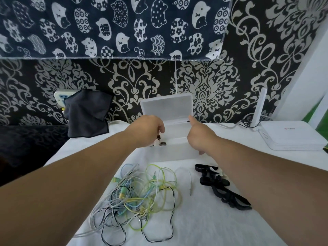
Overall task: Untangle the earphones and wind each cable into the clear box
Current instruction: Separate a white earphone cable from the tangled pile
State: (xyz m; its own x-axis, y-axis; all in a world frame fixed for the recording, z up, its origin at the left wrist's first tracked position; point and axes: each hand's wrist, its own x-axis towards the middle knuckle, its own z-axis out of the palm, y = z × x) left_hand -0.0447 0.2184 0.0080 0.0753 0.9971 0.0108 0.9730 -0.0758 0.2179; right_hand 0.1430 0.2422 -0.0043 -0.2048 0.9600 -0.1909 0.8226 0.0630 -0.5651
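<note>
Reaching forward over the white cloth (213, 224), both of your hands are at the clear box (177, 150), which stands at the far side of the cloth with its lid (166, 107) raised upright against the patterned wall. Your left hand (147, 128) is at the box's left end with fingers curled downward; a small dark-and-white item (159, 140) lies just below the fingertips, but you cannot tell from this view whether the hand holds it. Your right hand (200, 137) grips the box's right end, thumb raised toward the lid's lower edge. The earphones (142, 194) lie in a tangled heap on the cloth, near the box front. Black clips (218, 183) lie right of the heap.
</note>
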